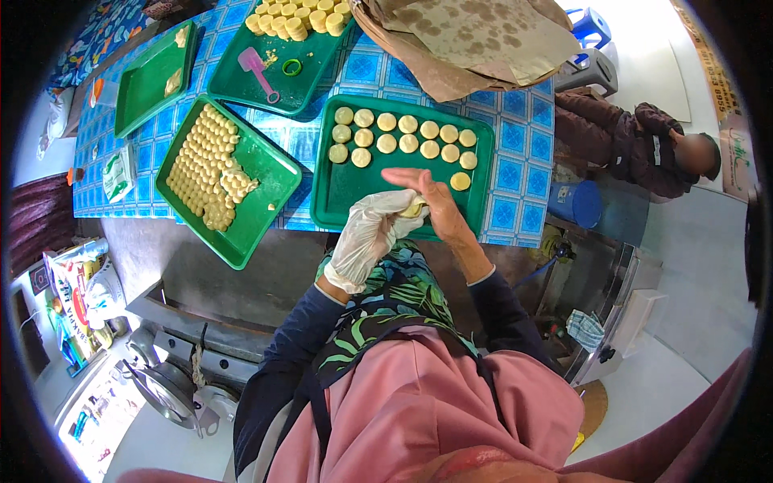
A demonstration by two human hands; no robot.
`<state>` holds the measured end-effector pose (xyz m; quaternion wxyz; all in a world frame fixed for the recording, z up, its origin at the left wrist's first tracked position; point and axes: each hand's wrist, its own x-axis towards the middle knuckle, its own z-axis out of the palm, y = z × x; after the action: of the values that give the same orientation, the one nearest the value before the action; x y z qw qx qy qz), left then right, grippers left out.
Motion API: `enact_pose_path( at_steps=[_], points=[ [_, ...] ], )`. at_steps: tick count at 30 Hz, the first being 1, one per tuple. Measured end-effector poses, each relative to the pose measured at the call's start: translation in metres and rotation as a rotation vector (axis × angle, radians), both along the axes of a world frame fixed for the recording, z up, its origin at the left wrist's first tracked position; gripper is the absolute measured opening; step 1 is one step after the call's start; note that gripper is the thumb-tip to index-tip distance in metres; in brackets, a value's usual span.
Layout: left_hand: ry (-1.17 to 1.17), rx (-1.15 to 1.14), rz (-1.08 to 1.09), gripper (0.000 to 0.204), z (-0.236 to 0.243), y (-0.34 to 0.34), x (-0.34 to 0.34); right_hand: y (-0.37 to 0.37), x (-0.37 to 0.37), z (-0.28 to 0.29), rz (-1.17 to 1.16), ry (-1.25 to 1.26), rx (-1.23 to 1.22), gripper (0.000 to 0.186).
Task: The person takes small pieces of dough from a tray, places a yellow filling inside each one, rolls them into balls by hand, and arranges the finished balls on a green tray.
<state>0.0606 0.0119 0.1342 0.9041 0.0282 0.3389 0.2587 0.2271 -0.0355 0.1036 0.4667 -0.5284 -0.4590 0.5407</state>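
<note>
One dough piece [415, 208]: a small pale lump is sitting pressed between the two hands, mostly hidden, so its long axis and the way it is pointing cannot be told.
Left hand [372, 233]: wearing a thin white glove, it is cupping the dough piece from below and from the left, fingers curled narrowly around it.
Right hand [431, 201]: bare, it is lying flat over the dough piece, fingers stretched leftward and pressing down onto the gloved palm.
Nearest tray [342, 197]: a green tray is lying just beyond and under the hands, its long axis running left to right; two rows of round pale cakes [408, 124] are lining its far side, with one more cake near the right fingertips' far side.
Left tray [270, 205]: well to the left of the gloved hand, a second green tray is sitting tilted, packed with small yellow balls [201, 161].
Far trays: beyond the hands, another green tray [241, 80] is holding stacked cakes, a pink scoop [259, 71] and a green ring [291, 67]; a nearly bare one [145, 88] is lying further left.
Table [515, 129]: a blue checked cloth is covering it beneath all trays.
Brown paper [475, 40]: stained sheets are lying far beyond the right hand.
Obstruction: the right hand is covering the dough piece from above.
</note>
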Motion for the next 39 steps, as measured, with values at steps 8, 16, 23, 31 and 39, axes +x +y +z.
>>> enact_pose_path(
  at_steps=[8, 16, 23, 31, 39],
  points=[
    [-0.041, 0.072, 0.027, 0.031, -0.004, 0.001, -0.005, -0.016, 0.014, -0.004, -0.165, -0.147, 0.174, 0.023],
    [0.102, 0.250, 0.057, 0.021, -0.009, -0.004, -0.008, -0.011, 0.003, 0.010, -0.188, -0.580, 0.476, 0.020],
    [0.011, 0.151, 0.149, 0.028, -0.012, -0.006, -0.005, -0.026, -0.016, 0.019, -0.203, -0.916, 0.624, 0.032],
    [-0.061, 0.277, -0.022, 0.051, -0.006, 0.003, -0.004, -0.016, 0.015, 0.014, -0.158, -0.456, 0.351, 0.034],
    [0.027, 0.380, -0.033, 0.034, -0.007, 0.002, -0.003, -0.014, 0.013, 0.003, -0.193, -0.467, 0.441, 0.015]
  ],
)
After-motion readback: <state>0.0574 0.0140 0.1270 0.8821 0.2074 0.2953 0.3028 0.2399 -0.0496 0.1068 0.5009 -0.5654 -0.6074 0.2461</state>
